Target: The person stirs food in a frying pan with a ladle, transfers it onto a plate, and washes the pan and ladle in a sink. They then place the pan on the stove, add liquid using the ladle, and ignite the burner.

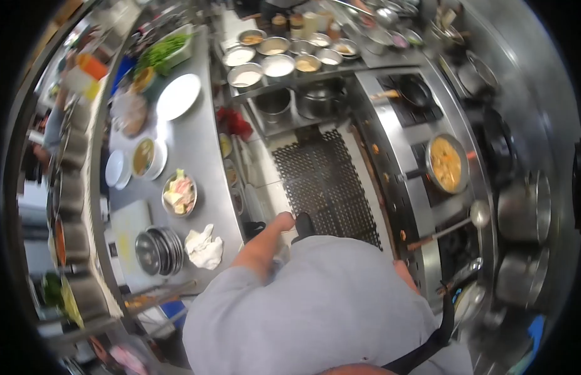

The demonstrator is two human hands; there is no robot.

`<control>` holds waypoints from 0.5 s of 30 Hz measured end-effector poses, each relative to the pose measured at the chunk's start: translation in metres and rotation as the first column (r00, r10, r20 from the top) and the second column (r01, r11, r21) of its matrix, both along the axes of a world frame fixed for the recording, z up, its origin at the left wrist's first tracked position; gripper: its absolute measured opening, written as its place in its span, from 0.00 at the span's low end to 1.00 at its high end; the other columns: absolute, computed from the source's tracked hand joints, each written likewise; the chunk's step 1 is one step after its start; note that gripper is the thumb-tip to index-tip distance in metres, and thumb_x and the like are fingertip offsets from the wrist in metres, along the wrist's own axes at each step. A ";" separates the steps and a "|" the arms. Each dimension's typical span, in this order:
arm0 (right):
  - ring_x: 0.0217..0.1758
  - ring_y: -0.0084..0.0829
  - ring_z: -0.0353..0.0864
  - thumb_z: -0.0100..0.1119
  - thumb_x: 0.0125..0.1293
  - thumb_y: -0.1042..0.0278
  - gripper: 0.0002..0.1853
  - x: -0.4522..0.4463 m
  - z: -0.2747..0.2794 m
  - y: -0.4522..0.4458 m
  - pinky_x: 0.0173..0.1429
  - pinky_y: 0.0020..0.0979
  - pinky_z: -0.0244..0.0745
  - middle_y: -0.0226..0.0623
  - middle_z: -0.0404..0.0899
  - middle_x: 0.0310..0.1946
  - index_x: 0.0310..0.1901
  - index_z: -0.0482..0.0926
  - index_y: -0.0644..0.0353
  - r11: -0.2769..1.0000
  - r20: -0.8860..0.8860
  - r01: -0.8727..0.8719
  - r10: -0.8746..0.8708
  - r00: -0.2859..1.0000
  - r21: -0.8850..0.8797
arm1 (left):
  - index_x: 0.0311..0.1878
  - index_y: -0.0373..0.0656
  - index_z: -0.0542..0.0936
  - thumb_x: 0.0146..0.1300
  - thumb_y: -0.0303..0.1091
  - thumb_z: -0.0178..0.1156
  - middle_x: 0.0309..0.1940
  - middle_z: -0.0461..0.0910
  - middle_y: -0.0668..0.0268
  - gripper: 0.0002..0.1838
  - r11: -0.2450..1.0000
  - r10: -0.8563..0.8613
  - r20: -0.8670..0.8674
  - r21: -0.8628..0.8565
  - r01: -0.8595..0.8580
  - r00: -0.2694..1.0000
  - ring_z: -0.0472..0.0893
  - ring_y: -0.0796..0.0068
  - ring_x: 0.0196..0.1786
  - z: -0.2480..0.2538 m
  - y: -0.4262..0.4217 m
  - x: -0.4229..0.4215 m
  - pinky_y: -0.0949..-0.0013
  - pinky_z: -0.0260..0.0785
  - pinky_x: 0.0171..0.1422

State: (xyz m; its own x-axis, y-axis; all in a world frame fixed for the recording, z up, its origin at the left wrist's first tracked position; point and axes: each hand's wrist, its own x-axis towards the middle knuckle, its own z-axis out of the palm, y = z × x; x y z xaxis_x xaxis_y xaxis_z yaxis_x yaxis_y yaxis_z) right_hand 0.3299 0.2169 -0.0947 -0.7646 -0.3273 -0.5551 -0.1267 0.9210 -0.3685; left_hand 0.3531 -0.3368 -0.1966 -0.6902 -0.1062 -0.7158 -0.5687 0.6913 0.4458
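My left hand (283, 221) is low in front of my body, over the floor beside the left counter. Its fingers are blurred, and a dark object is close to it; whether they touch is unclear. Only a little of my right hand or wrist (404, 274) shows at my right side, near the stove front, its fingers hidden. On the stove, a pan (447, 164) holds orange food with liquid. A ladle (480, 214) lies below that pan. On the left counter, a metal bowl (180, 192) of pale and pink food stands above a crumpled white cloth (204, 247).
Stacked dark bowls (159, 251) and a cutting board (129, 228) are on the left counter (206, 156), with a white oval plate (179, 97) farther up. A black perforated mat (328, 181) covers the aisle floor. Large pots (525, 209) stand right of the stove.
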 end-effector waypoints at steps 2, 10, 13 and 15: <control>0.30 0.50 0.85 0.44 0.77 0.50 0.29 0.006 0.003 -0.008 0.42 0.51 0.79 0.52 0.81 0.21 0.29 0.83 0.67 1.000 -0.038 -0.004 0.003 0.999 -0.006 | 0.39 0.33 0.87 0.58 0.45 0.59 0.45 0.85 0.42 0.22 0.932 -0.356 -0.099 -0.117 0.344 0.929 0.84 0.43 0.52 -0.042 -0.011 0.007 0.50 0.76 0.58; 0.25 0.49 0.84 0.47 0.77 0.54 0.28 0.017 -0.008 -0.022 0.32 0.46 0.82 0.54 0.82 0.23 0.27 0.82 0.70 0.989 -0.058 0.034 -0.043 0.997 -0.142 | 0.41 0.34 0.87 0.62 0.47 0.56 0.47 0.84 0.42 0.23 0.952 -0.298 0.047 -0.055 0.301 0.953 0.82 0.42 0.53 -0.014 -0.014 0.015 0.50 0.74 0.61; 0.19 0.45 0.82 0.52 0.74 0.54 0.27 0.002 0.024 -0.040 0.27 0.42 0.81 0.52 0.80 0.20 0.26 0.81 0.71 0.986 0.125 0.116 -0.102 0.987 -0.116 | 0.43 0.35 0.87 0.64 0.46 0.56 0.49 0.84 0.43 0.22 0.944 -0.318 0.097 -0.063 0.325 0.943 0.82 0.43 0.53 -0.003 -0.011 0.019 0.49 0.74 0.62; 0.19 0.43 0.82 0.54 0.73 0.55 0.25 -0.006 0.046 -0.052 0.26 0.42 0.81 0.48 0.79 0.18 0.25 0.79 0.69 0.867 0.304 0.495 -0.457 0.836 -0.056 | 0.45 0.37 0.87 0.65 0.44 0.55 0.50 0.84 0.45 0.20 0.959 -0.276 0.072 -0.043 0.279 0.959 0.83 0.44 0.53 0.002 -0.009 0.026 0.50 0.74 0.61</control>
State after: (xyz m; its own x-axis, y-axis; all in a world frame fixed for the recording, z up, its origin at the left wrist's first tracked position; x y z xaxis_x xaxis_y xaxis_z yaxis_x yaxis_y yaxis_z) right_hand 0.3239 0.1651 -0.0484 -0.6692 -0.0437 -0.7418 0.4375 0.7837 -0.4409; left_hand 0.3794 -0.3457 -0.1948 -0.6506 0.0446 -0.7581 -0.3776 0.8471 0.3740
